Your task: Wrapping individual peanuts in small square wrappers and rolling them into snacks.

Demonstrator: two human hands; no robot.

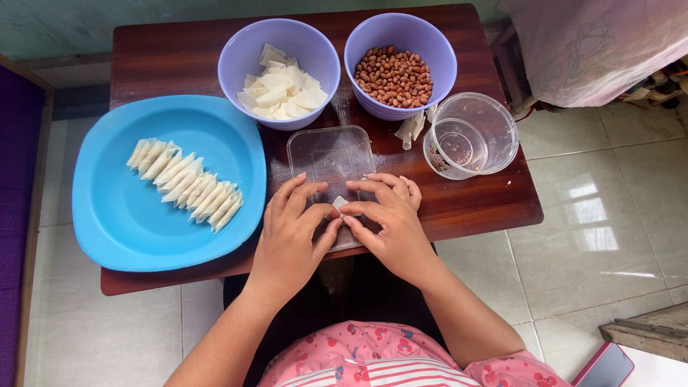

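My left hand [290, 233] and my right hand [390, 218] meet over a clear plastic lid [331, 154] lying flat on the dark wooden table [179, 54]. Between the fingertips of both hands I pinch a small pale dough wrapper [340, 203], mostly hidden by my fingers. To the left, a large blue plate [122, 215] carries a slanted row of several folded wrappers [186, 183]. Behind the lid stand two lilac bowls: one [240, 57] with loose wrapper squares, the other [437, 54] with peanuts.
A clear round plastic tub [494, 122] with a little water stands at the table's right edge. A crumpled wrapper piece [411, 129] lies beside it. Tiled floor [609, 215] surrounds the small table; pale cloth hangs at the top right.
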